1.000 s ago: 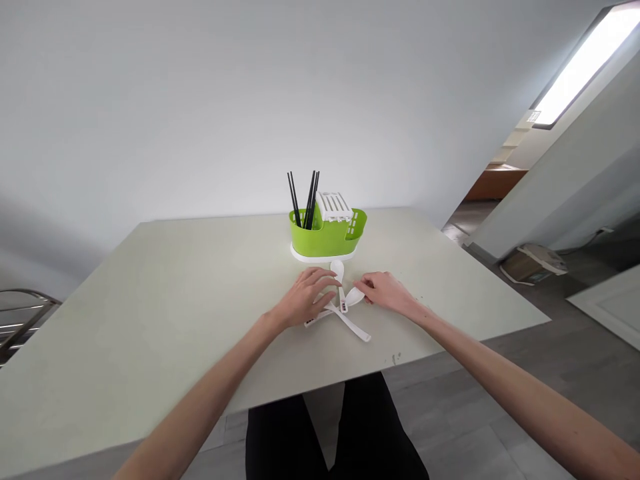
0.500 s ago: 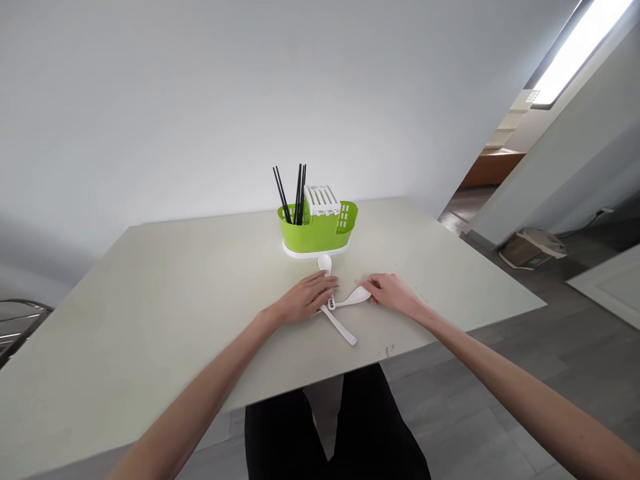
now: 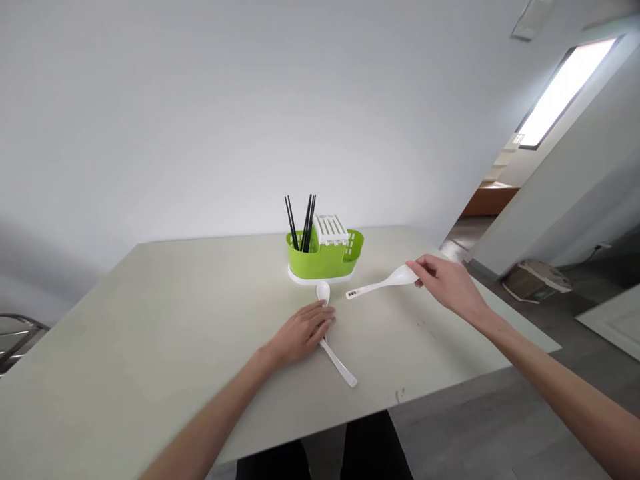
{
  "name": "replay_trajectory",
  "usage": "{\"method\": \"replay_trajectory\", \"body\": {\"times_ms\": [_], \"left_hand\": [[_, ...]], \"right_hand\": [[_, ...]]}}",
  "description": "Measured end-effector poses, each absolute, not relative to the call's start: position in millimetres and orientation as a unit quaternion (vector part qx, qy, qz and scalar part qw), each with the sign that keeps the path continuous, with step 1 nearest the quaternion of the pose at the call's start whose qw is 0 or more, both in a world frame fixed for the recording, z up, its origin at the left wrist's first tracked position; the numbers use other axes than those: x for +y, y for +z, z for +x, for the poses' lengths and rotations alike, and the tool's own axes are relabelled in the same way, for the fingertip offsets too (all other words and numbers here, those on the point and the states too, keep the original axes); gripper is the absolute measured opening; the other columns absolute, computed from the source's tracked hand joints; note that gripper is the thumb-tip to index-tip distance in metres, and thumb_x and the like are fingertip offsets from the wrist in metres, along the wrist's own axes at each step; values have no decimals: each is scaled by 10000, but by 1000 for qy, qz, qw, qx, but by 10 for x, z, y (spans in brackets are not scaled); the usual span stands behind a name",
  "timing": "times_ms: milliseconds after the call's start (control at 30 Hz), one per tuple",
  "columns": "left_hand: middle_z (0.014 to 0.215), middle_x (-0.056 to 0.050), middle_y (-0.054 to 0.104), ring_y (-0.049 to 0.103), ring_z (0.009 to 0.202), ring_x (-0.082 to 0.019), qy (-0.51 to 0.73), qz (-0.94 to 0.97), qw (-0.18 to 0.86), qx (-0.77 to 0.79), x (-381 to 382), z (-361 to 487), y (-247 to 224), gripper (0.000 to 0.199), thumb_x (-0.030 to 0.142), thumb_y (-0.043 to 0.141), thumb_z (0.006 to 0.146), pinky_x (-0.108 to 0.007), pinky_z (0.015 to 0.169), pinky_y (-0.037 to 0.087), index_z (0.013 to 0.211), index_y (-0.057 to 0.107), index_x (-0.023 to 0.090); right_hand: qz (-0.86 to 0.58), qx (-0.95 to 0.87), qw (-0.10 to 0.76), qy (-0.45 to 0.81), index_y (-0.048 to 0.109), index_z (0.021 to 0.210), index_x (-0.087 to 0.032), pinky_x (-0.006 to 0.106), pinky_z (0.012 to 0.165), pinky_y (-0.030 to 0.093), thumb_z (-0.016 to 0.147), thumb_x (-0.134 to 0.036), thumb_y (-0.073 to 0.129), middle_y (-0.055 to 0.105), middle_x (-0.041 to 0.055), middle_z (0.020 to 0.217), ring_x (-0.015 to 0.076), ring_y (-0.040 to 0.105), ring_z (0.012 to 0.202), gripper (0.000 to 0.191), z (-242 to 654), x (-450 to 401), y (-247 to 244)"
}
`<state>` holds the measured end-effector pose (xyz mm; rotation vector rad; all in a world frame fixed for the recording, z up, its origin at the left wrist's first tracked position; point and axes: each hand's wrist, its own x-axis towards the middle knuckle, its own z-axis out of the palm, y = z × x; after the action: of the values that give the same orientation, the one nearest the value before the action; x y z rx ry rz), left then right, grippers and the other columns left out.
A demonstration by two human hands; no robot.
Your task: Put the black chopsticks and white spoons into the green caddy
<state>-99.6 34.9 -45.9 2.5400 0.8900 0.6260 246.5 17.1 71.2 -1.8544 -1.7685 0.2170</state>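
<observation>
- one spoon (image 3: 373,288) lifted right of the caddy (image 3: 320,265), right hand (image 3: 450,287) pinching its bowl
- left hand (image 3: 297,335) spread over other spoons (image 3: 341,365), in front
- moving it calls for steady fingers, i'd say

Lower spoon (image 3: 340,365) partly hidden under left hand (image 3: 303,331); metal frame (image 3: 20,339) cut off left.

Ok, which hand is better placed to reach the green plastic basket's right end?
Probably the right hand: it holds a long white spoon near that end of the basket, while the left hand lies over other white spoons.
</observation>
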Motion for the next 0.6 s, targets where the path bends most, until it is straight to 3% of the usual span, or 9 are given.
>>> {"method": "replay_trajectory", "body": {"times_ms": [133,267,433,600], "left_hand": [[1449,-43,670,450,1510,-237,239,896,175,330,320,-1056,-474,394,371,376,1103,-466,1246,418,1335,669,246],[1434,-50,681,462,1502,-246,246,896,164,332,298,-1090,-470,376,357,388,1099,-464,1237,433,1296,684,235],[1383,-48,714,496,1477,-247,261,893,163,329,294,-1101,-504,329,324,424,1088,-459,1226,447,1251,698,241],[1359,-67,722,526,1446,-269,293,885,137,334,298,-1102,-554,272,317,473,1072,-491,1193,467,1202,696,231]], "right_hand": [[-606,-710,353,-67,679,955,-243,307,671,423,1022,-553,505,746,23,753,205,657,652,361,2062,375,1411],[-536,-744,345,-199,676,1030,-233,312,666,390,1057,-496,465,780,63,933,216,675,735,339,1619,692,1905],[-531,-777,222,-256,676,1076,-218,311,634,293,1072,-382,448,781,82,986,236,669,795,281,1057,1018,2135],[-543,-801,62,-244,679,1089,-165,327,661,283,1063,-299,424,748,143,919,272,671,794,289,599,1154,2090]]}}
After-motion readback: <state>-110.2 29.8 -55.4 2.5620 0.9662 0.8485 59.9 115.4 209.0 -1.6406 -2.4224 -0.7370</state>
